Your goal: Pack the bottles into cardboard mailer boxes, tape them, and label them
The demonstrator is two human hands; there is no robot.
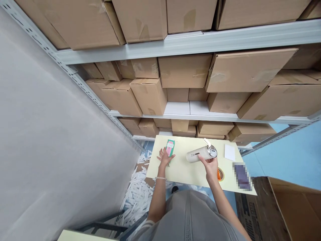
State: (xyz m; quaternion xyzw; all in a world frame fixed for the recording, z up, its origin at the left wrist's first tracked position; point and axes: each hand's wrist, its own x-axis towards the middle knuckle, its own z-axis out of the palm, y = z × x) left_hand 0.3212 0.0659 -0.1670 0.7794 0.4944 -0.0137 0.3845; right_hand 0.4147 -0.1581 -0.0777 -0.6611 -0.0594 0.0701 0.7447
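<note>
My right hand [210,166] grips a white vacuum flask [199,154] near its shiny silver lid. The flask lies tilted sideways, lid toward the right, with a white strap on the lid and dark lettering on its side. At the left of the table, my left hand [165,158] has its fingers spread at the lower part of a flat green and pink packet [170,147] with a white label. Whether the fingers press on the packet I cannot tell. Just beside my right wrist is a roll of tape [220,174] with an orange part.
The pale yellow table [180,174] also carries a white card [229,152] and a blurred dark rectangle [242,176]. Shelves of cardboard boxes [185,72] rise behind it. A large open carton [296,204] stands at the right; white paper strips [136,194] litter the floor at left.
</note>
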